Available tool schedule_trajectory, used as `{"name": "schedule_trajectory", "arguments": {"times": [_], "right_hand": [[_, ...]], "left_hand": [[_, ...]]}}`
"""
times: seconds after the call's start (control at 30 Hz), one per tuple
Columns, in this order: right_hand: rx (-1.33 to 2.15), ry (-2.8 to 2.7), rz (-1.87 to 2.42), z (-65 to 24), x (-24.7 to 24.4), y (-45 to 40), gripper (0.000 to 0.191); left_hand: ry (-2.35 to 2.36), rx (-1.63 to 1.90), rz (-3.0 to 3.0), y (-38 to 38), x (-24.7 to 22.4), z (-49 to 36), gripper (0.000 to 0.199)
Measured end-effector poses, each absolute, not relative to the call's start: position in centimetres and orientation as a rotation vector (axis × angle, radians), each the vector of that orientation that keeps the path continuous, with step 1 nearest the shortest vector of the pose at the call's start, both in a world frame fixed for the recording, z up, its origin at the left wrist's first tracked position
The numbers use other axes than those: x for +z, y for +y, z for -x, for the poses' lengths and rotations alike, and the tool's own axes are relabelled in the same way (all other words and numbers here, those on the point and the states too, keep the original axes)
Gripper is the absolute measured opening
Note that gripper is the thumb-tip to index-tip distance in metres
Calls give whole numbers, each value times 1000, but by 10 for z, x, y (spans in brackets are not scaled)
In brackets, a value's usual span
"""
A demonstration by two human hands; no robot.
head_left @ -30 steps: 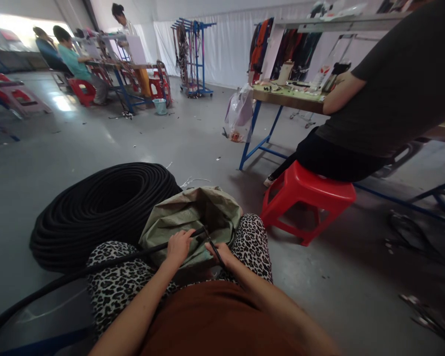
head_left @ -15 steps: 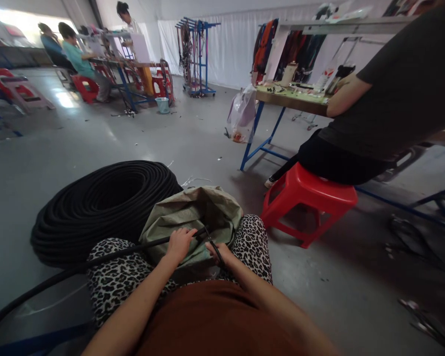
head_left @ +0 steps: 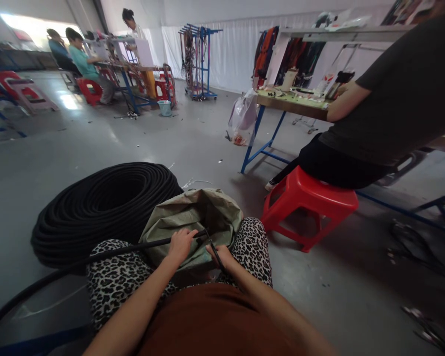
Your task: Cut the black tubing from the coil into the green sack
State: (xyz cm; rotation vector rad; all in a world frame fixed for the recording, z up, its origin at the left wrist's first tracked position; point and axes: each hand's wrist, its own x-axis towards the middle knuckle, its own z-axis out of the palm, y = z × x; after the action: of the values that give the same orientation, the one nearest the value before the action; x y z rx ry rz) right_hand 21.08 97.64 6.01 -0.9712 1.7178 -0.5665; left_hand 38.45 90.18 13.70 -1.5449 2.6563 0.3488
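Note:
My left hand [head_left: 182,245] is closed around a thick black cable [head_left: 133,248] that runs from the lower left across my left thigh. The cable's front end lies over the mouth of an olive-green woven sack [head_left: 166,210] between my knees. In my closed right hand [head_left: 222,257] are dark, long-handled cutters [head_left: 214,251]. Their jaws are at the cable just beyond my left hand; whether the blades have bitten into it is too small to tell. To the left of the sack, a big coil of black cable [head_left: 70,212] lies on the floor.
A co-worker in a dark shirt [head_left: 400,89] sits on a red plastic stool [head_left: 315,193] to the right, at a workbench [head_left: 292,101]. A plastic bag [head_left: 243,116] hangs from the bench. Farther back are other seated people, a blue rack [head_left: 207,62] and a small bucket [head_left: 165,108].
The view has shifted slightly, so the surroundings sit a little lower. Both hands keep nearly the same place on the cable and the cutters.

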Motion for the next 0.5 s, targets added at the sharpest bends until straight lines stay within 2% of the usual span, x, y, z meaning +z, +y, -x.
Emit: {"name": "schedule_trajectory", "arguments": {"times": [0.17, 0.5], "right_hand": [[-508, 1828, 1109, -211, 54, 976, 53], [-441, 1862, 1159, -212, 62, 977, 48]], "left_hand": [[2635, 326, 1534, 902, 134, -382, 40], [2610, 308, 1557, 902, 129, -380, 39]]}}
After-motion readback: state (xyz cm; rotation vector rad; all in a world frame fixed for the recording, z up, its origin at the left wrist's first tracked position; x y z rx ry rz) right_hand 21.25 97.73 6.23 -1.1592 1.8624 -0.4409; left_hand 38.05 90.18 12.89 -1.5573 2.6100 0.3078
